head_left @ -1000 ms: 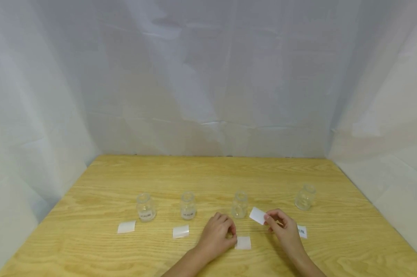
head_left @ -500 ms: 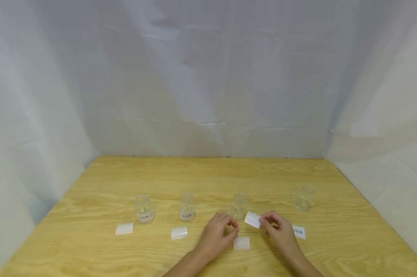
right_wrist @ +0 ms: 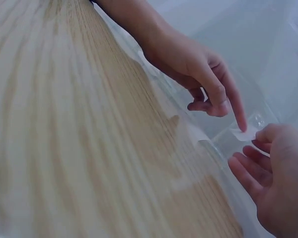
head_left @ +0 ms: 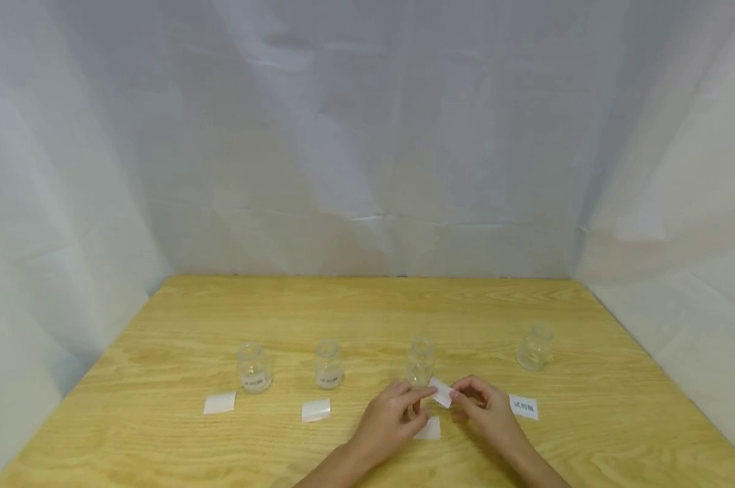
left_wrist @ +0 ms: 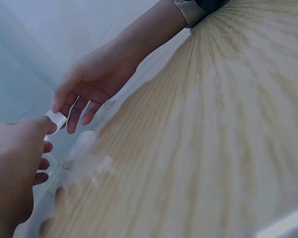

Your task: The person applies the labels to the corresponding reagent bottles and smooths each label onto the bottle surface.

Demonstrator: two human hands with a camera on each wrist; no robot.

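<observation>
My right hand (head_left: 488,417) pinches a white label (head_left: 443,392) by its edge, between thumb and fingertip, above the table. With its index finger straight, my left hand (head_left: 387,420) touches the label's other side; in the right wrist view that fingertip lies on the label (right_wrist: 244,134) while the other fingers are bent. Just behind them stands a clear glass jar (head_left: 420,362). Partly hidden under the left hand is a blank white piece (head_left: 429,428) on the table. In the left wrist view the label (left_wrist: 56,118) sits between both hands.
Two jars on the left, a far-left jar (head_left: 254,369) and its neighbour (head_left: 329,366), carry printed labels. A jar (head_left: 535,349) stands at the right, behind a printed white label (head_left: 523,407). Blank white pieces (head_left: 220,402) (head_left: 315,410) lie before the left jars. White sheeting (head_left: 367,169) surrounds the table.
The right hand has brought the label leftward and slightly down, towards the left hand. The left index finger has stretched out to the right and now touches the label.
</observation>
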